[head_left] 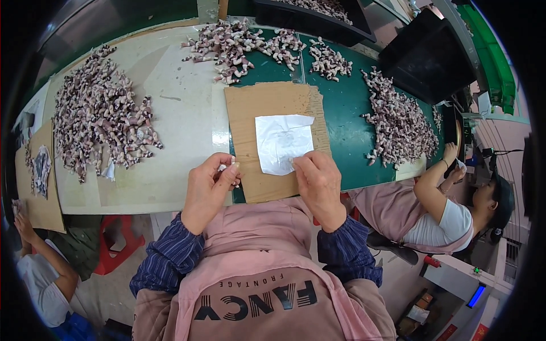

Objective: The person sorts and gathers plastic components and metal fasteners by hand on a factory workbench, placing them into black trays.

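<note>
left hand: fingers pinching small whitish piece | right hand, nearer sheet: fingertips together, contents unclear | crumpled white squarish sheet: ahead-left of right fingers, on brown cardboard

Just off the lower left of the cardboard sheet, the left hand mostly covers a small piece; over its right, whether the right hand holds anything is unclear; beyond it, the top edge crops a black bin; far left, the rim cuts off a co-worker.
</note>
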Available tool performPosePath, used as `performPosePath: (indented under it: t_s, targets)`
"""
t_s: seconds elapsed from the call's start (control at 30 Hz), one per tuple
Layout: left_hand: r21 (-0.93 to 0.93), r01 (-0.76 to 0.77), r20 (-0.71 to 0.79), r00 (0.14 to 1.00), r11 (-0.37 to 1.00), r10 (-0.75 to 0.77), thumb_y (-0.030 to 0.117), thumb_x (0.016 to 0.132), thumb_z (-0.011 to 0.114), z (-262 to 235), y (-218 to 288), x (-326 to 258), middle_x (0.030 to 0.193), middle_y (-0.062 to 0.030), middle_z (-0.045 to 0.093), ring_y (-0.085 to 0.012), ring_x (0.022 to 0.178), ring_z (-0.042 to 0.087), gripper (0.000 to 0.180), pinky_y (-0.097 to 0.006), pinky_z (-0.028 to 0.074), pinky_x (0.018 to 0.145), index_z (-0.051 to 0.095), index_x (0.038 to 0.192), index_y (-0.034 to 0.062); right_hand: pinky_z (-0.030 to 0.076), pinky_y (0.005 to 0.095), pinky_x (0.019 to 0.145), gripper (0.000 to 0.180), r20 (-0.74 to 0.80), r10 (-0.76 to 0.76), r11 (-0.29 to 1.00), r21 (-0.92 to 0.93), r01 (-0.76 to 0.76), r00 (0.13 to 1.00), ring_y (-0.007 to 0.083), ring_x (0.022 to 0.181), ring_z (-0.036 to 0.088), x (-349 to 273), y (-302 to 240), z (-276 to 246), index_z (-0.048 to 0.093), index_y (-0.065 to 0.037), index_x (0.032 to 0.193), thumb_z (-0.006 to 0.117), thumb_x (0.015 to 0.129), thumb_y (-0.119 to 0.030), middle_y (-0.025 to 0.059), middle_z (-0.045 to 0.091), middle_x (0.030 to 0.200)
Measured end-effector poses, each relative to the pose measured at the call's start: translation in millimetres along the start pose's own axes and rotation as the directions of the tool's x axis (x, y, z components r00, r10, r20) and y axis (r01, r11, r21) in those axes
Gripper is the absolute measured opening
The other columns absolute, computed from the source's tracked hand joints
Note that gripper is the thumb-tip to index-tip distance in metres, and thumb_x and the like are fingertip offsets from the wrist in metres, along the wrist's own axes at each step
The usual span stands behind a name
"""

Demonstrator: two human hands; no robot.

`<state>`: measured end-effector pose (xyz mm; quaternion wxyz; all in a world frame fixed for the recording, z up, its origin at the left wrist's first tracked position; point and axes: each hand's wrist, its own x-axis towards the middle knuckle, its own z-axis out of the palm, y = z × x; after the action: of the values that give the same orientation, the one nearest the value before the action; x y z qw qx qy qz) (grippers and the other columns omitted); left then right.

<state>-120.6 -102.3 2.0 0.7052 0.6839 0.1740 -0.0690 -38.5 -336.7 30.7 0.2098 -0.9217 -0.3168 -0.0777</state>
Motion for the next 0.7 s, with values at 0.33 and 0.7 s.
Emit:
performPosePath:
  t_s: [0.33, 0.7]
  targets:
    - [-0.28, 0.031, 0.021, 0.999, 0.96, -0.027, 0.02, 0.103, 0.061, -0.5, 4.7, -1.8, 0.083, -0.0026, 0.066, -0.0057, 0.066, 0.055, 0.025, -0.02, 0.047, 0.058, 0.069, 0.114, -0.0008, 0.049, 0.0402, 0.069, 0.014, 0.014, -0.024, 0.997, 0.07, 0.023, 1.0, 0.0315, 0.08, 0.061, 1.9, 0.1, 0.1, 0.068, -0.004, 0.091, 0.073, 0.08, 0.001, 0.0105, 0.062, 0.087]
    - [-0.356, 0.057, 0.078, 0.996, 0.933, -0.031, 0.011, 0.101, 0.062, 4.2, 5.0, -4.6, 0.085, -0.0057, 0.068, -0.0099, 0.072, 0.065, 0.021, -0.023, 0.054, 0.063, 0.068, 0.114, -0.0038, 0.049, 0.0405, 0.069, 0.013, 0.018, 0.012, 0.999, 0.032, -0.013, 1.0, 0.0315, 0.08, 0.061, 0.4, 5.5, -4.8, 0.068, -0.003, 0.091, 0.072, 0.08, 0.001, 0.0109, 0.061, 0.086]
